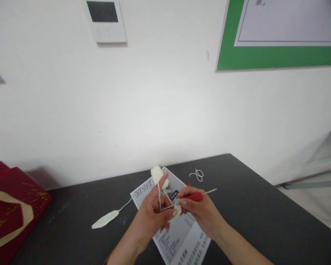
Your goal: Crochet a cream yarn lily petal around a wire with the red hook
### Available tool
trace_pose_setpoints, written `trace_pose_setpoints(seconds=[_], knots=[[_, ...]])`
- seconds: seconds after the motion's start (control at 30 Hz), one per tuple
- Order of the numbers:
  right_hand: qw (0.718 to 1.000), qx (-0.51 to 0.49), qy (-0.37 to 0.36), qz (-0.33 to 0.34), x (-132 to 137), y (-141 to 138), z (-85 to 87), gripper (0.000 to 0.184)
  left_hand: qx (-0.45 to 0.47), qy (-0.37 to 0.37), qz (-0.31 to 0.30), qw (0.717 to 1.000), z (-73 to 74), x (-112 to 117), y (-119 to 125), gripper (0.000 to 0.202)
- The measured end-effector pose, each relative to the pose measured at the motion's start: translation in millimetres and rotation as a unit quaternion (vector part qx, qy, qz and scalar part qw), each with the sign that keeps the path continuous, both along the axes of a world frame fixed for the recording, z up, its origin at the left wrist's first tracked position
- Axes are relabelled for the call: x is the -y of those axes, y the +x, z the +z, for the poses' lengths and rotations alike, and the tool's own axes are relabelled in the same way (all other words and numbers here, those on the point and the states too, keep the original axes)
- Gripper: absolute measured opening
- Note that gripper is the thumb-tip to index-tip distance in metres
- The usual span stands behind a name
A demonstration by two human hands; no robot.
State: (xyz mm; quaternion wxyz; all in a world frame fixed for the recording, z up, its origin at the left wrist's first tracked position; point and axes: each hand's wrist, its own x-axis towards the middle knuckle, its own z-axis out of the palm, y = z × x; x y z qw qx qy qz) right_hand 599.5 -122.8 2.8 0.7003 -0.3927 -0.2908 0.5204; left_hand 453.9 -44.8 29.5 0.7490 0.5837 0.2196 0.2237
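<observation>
My left hand [151, 215] pinches a small white crocheted piece [176, 211], with white yarn [159, 195] strung over its raised forefinger. My right hand [202, 211] grips a crochet hook [194, 197] with a red handle, its metal end sticking out to the right and its tip at the white piece. Both hands are over a printed instruction sheet [179, 235] on the black table [251, 206]. A white yarn ball [157, 173] lies just behind the left forefinger.
A finished white crocheted leaf shape [106, 219] with a yarn tail lies left of the sheet. A loose loop of white thread [198, 175] lies at the back. A dark red gift bag [9, 209] with a cream handle sits at the table's left edge. The wall is close behind.
</observation>
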Motion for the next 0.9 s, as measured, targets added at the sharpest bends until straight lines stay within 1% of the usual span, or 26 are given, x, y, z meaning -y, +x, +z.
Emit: trace_pose_setpoints(seconds=[0.07,0.17,0.27,0.37,0.47,0.57,0.67,0.73,0.8,0.9], knots=[[0.999,-0.033,-0.002,-0.001,-0.6,-2.1,-0.2,0.020,0.001,-0.010,0.005,1.000,1.3,2.3,-1.2,0.096],[0.997,-0.070,-0.007,0.017,-1.3,-3.0,-2.1,0.022,0.003,-0.018,0.016,1.000,1.1,3.4,-2.4,0.098],[0.995,-0.092,-0.006,0.032,-0.9,-0.6,-3.8,0.018,0.016,-0.008,0.013,1.000,-2.9,1.8,-3.0,0.102],[0.997,-0.075,0.000,0.031,-0.2,3.5,-3.0,0.017,0.036,0.012,0.019,0.999,-9.3,0.0,-3.3,0.100],[0.999,-0.036,0.012,0.011,-0.6,6.8,-2.3,0.015,0.051,0.010,0.031,0.998,-13.5,-0.9,-3.7,0.095],[0.999,-0.048,0.011,-0.002,-2.3,8.1,-4.4,0.016,0.053,-0.007,0.026,0.998,-12.4,-1.0,-4.0,0.094],[0.995,-0.096,-0.015,0.000,-3.7,7.8,-6.5,0.019,0.051,-0.016,0.027,0.998,-8.7,0.1,-3.6,0.093],[0.993,-0.111,-0.032,-0.002,-3.9,7.4,-6.6,0.021,0.056,-0.016,0.035,0.998,-7.2,1.3,-3.0,0.093],[0.995,-0.090,-0.034,-0.015,-3.6,7.1,-5.8,0.021,0.059,-0.011,0.045,0.997,-6.8,2.5,-2.2,0.093],[0.997,0.013,-0.006,-0.070,-1.9,6.9,-4.9,0.018,0.047,0.002,0.065,0.997,-6.9,3.7,-0.8,0.095]])
